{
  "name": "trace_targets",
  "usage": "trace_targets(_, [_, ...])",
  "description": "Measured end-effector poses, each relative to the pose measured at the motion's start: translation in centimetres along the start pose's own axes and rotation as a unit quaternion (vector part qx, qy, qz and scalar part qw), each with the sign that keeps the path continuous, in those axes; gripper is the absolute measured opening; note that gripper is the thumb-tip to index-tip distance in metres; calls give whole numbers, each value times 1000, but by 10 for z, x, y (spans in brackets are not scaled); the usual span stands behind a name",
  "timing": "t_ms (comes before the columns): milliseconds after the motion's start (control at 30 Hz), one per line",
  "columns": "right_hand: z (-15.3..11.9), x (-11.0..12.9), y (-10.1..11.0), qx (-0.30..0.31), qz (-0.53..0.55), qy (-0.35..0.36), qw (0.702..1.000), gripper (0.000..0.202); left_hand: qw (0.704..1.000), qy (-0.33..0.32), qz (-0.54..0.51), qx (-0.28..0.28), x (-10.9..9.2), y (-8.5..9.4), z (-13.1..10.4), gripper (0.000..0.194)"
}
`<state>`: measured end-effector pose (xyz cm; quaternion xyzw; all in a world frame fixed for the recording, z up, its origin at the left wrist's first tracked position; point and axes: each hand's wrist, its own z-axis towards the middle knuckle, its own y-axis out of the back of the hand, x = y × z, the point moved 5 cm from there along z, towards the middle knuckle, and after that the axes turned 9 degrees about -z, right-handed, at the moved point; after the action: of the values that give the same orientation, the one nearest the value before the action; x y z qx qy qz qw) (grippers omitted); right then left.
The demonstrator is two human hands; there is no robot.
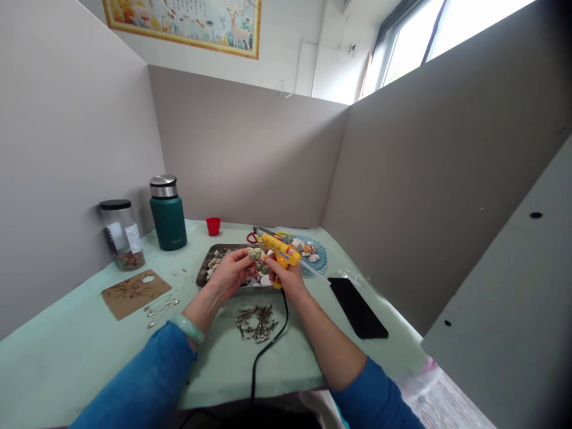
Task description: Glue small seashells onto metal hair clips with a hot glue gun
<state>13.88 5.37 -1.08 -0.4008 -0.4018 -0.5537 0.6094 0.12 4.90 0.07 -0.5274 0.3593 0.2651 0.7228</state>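
My left hand (231, 273) pinches a small pale green, shell-like piece (255, 254) between thumb and fingertips, above the metal tray. A yellow hot glue gun (282, 251) is gripped in my right hand (288, 279). Its clear glue stick (314, 269) sticks out at the back, and a black cord (263, 349) runs down toward me. Both hands are close together, with the gun's front end near the green piece; whether they touch I cannot tell. Under them, the metal tray (232, 291) holds shells and stones, partly hidden by my hands.
A pile of small metal clips (257, 323) lies in front. To the left are a brown card (136, 293), thin white-tipped sticks (161, 307), a jar (124, 235) and a green bottle (168, 214). Behind stand a red cup (213, 226) and a blue plate (322, 257); a black slab (358, 308) lies right.
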Motion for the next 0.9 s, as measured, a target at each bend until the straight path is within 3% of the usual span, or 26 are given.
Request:
trace_targets(367, [-1, 1, -1, 7, 6, 6, 1000, 30, 1000, -24, 4, -17, 0, 0, 0, 32])
trace_targets(900, [-2, 6, 1, -14, 2, -1, 1000, 33, 972, -98, 207, -58, -11, -8, -5, 35])
